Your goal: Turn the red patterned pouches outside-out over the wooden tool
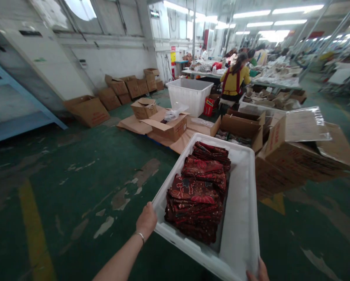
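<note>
I carry a white plastic tub [242, 218] in front of me, above a green floor. My left hand [146, 219] is closed on the tub's near left corner, a thin bracelet on the wrist. My right hand [258, 273] grips the near right corner; only a few fingers show at the frame's bottom edge. Inside the tub lie stacks of folded dark red patterned fabric [199, 191], piled along its left side. The right side of the tub's floor is bare.
Open cardboard boxes [297, 156] stand close ahead on the right, more boxes [166, 125] and flattened cardboard ahead, and a second white tub [189, 93] beyond. A seated person in yellow [235, 80] works at tables further back. A blue shelf frame [22, 101] is at left.
</note>
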Tool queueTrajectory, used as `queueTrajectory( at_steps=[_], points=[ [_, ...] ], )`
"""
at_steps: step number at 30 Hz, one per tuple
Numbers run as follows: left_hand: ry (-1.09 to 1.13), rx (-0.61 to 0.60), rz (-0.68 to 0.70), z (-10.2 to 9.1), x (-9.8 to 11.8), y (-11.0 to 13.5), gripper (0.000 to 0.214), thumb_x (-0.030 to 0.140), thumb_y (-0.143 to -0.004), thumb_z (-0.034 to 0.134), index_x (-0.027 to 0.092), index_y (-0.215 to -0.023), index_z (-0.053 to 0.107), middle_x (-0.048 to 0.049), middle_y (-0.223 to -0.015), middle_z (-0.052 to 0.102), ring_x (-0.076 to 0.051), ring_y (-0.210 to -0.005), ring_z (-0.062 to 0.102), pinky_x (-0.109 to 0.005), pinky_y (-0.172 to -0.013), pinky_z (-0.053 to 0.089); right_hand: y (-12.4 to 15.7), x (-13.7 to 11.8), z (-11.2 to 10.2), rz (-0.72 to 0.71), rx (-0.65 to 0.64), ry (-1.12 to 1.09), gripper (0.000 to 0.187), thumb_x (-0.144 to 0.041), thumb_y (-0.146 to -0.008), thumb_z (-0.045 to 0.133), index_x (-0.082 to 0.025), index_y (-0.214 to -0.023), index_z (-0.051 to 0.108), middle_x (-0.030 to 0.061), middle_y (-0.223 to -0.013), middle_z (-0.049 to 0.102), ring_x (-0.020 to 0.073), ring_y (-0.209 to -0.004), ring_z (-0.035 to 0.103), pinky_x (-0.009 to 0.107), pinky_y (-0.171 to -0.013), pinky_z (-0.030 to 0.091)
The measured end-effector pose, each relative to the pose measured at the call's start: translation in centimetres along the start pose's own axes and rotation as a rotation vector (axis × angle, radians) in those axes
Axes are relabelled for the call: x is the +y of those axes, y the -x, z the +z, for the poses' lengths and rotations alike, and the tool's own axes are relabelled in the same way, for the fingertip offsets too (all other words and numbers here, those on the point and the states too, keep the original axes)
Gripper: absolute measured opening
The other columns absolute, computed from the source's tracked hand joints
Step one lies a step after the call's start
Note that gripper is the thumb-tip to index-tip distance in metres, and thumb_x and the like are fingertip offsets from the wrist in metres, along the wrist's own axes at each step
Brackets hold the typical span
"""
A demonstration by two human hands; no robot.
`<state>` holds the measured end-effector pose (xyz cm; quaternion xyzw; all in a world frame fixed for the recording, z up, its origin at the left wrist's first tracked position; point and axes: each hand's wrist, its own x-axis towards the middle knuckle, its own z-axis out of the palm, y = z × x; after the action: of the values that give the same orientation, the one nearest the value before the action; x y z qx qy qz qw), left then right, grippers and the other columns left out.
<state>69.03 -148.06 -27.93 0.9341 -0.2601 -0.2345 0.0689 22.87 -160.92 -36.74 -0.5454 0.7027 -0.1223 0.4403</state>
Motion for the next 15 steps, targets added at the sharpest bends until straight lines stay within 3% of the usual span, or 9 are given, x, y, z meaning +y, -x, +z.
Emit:
queueTrajectory(
  at_steps=[2,5,8,10,13,15],
  points=[
    [0.021,-0.020,-0.042,0.5,-1.0,1.3,0.025,0.013,-0.088,0.034,0.013,-0.108,0.048,-0.0187,-0.107,0.065,-0.028,-0.100,0.067,-0.035,-0.081,0.048,-1.3,-3.5,-1.0,0.019,-0.080,0.046,0.090,-0.047,-0.061,0.049,-0.023,-0.143,0.023,0.0142,-0.111,0.059,0.0370,-0.090,0.068,0.051,-0.077,0.057],
    [0.053,-0.058,-0.095,1.2,-1.8,2.3,0.015,0.016,-0.085,0.042,0.015,-0.099,0.049,-0.0162,-0.090,0.069,-0.030,-0.088,0.070,-0.036,-0.075,0.049,-3.6,-10.0,-2.1,0.033,-0.197,0.167,0.086,-0.032,-0.071,0.046,-0.023,-0.149,0.014,0.0081,-0.089,0.060,0.0263,-0.053,0.063,0.040,-0.044,0.051],
    [0.087,-0.059,-0.157,1.8,-2.2,2.4,0.003,0.023,-0.084,0.047,0.023,-0.085,0.045,-0.0084,-0.078,0.067,-0.030,-0.085,0.070,-0.038,-0.076,0.051,-6.5,-15.1,-2.4,-0.077,-0.214,0.249,0.077,-0.018,-0.072,0.045,-0.019,-0.147,0.025,0.0015,-0.073,0.056,0.0185,-0.046,0.057,0.028,-0.038,0.044],
    [0.122,-0.060,-0.210,2.3,-2.3,2.2,0.009,0.027,-0.083,0.047,0.025,-0.078,0.040,-0.0017,-0.069,0.061,-0.030,-0.082,0.070,-0.039,-0.073,0.053,-8.6,-17.3,-2.2,-0.127,-0.226,0.261,0.073,-0.013,-0.072,0.046,-0.022,-0.143,0.034,-0.0015,-0.069,0.055,0.0154,-0.043,0.054,0.024,-0.038,0.041],
    [0.203,-0.086,-0.280,3.3,-2.0,1.9,0.015,0.029,-0.082,0.047,0.025,-0.074,0.035,0.0027,-0.058,0.053,-0.028,-0.067,0.069,-0.036,-0.055,0.054,-12.2,-19.9,-2.0,-0.173,-0.237,0.262,0.072,-0.009,-0.070,0.051,-0.026,-0.139,0.042,-0.0041,-0.066,0.055,0.0110,-0.041,0.050,0.021,-0.041,0.039],
    [0.267,-0.087,-0.276,4.3,-1.2,2.1,0.015,0.030,-0.082,0.048,0.024,-0.075,0.037,0.0015,-0.060,0.055,-0.025,-0.060,0.067,-0.032,-0.046,0.052,-15.0,-21.8,-2.0,-0.218,-0.221,0.261,0.068,-0.008,-0.070,0.054,-0.025,-0.135,0.048,-0.0043,-0.066,0.056,0.0089,-0.043,0.048,0.020,-0.044,0.039]
  ],
)
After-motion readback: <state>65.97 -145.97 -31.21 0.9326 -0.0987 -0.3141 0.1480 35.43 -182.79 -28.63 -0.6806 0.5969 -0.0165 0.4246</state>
